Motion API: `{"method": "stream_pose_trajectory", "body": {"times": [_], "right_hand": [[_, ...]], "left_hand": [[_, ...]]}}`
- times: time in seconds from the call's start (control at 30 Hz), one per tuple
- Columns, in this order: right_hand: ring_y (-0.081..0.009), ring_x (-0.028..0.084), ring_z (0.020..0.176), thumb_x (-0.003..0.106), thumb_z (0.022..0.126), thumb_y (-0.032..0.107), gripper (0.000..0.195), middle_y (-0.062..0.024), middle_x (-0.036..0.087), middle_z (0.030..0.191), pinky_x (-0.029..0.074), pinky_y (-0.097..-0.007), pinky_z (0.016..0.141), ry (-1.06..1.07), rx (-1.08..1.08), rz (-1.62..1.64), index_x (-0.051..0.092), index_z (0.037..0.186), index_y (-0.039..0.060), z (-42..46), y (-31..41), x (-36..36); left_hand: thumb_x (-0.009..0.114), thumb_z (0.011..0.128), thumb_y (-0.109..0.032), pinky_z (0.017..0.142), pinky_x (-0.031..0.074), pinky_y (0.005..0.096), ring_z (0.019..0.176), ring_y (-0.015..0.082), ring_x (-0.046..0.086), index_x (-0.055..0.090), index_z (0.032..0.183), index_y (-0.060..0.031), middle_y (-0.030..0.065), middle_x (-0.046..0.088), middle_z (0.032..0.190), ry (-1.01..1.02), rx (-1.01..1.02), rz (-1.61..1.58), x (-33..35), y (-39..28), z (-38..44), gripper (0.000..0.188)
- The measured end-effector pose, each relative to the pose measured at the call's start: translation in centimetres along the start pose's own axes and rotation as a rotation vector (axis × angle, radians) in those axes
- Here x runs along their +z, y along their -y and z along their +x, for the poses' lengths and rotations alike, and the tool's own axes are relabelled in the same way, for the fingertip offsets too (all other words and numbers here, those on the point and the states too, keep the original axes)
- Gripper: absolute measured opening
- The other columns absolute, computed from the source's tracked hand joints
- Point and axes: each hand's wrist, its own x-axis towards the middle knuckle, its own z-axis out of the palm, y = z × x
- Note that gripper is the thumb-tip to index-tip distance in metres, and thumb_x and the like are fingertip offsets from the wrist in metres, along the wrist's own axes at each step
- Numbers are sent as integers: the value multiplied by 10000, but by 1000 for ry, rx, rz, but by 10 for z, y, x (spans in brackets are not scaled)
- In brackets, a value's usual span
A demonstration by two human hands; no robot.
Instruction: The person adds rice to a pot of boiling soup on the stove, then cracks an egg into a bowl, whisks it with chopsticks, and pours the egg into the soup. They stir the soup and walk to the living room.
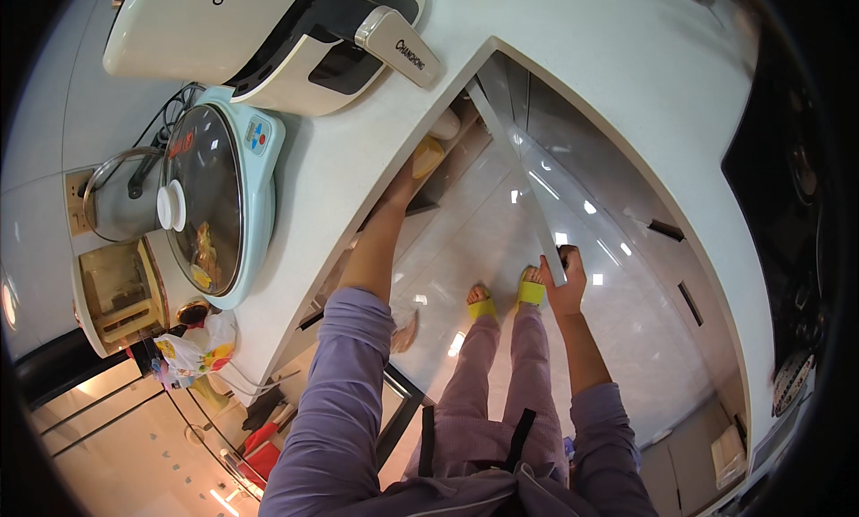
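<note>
Under the counter's edge, my left hand [401,181] reaches into an open cabinet. It is against a yellow dish or container [428,156]; the countertop hides its fingers, so its hold cannot be made out. Beyond the yellow piece, a pale rounded object [445,124] sits on the cabinet shelf [463,129]. My right hand [565,282] grips the free edge of the glossy cabinet door [530,188], thumb on one side and fingers on the other. The door stands swung out over the floor.
On the white countertop [322,168] stand a Changhong air fryer [376,54], a light-blue electric pan [268,148] with a glass lid, and a toaster [121,295]. A black cooktop [772,181] lies right. My feet in yellow-green slippers [531,293] are near the door.
</note>
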Motion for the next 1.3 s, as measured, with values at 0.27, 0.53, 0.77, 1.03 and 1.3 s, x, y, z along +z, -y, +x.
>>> {"method": "stream_pose_trajectory", "body": {"times": [0.27,0.53,0.77,1.03,1.3], "right_hand": [[-281,557,710,734,779,130,278,-114,547,811,470,-343,662,13,-16,-52,496,868,17,-23,16,28],[-344,578,985,704,756,107,353,-181,602,988,477,-410,818,373,-132,-199,565,1066,8,-38,77,17],[-375,455,1240,561,834,57,597,-234,443,1362,391,-385,1011,646,-235,176,356,1391,-5,-71,159,52],[-271,297,1395,483,860,-6,715,-156,294,1510,257,-366,1114,788,-39,310,172,1499,67,-61,162,138],[-288,352,1363,503,867,32,729,-184,266,1514,340,-348,1075,970,82,117,140,1499,47,-30,196,156]], "left_hand": [[439,962,-296,1042,345,427,1218,385,458,470,1337,-49,183,468,1377,130,-217,-96,8,7,-11,450],[556,767,80,1079,292,500,1307,430,350,450,1311,5,245,337,1447,32,123,-230,-29,-2,-184,559],[595,813,20,1067,310,479,1309,440,349,479,1289,-15,271,307,1459,142,-154,-386,-125,12,-302,492],[608,845,-63,1060,316,475,1306,440,351,513,1256,-44,280,305,1457,29,-314,-414,-186,42,-318,422],[630,840,-104,1055,316,491,1306,445,347,540,1215,-71,291,314,1445,14,-300,-421,-209,58,-341,387]]}}
